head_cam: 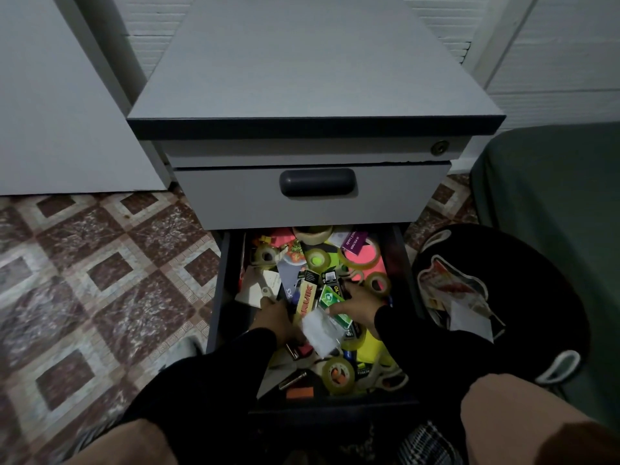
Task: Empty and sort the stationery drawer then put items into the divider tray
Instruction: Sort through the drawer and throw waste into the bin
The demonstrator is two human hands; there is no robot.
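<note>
Head view: open drawer point(231, 297) pulled out low from grey cabinet point(312, 78), crammed with tape rolls point(339, 370), neon paper, small boxes. Left hand point(273, 318) buried among clutter, grasp impossible to tell. Right hand point(357, 302) curled over green box point(330, 298). Upper drawer point(312, 196) overhanging the rear. Black bag point(496, 297) just right.

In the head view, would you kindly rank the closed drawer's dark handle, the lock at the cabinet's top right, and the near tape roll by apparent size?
1. Dark handle, widest.
2. Near tape roll, though its nearness to the camera inflates it.
3. Lock, clearly smallest.
</note>
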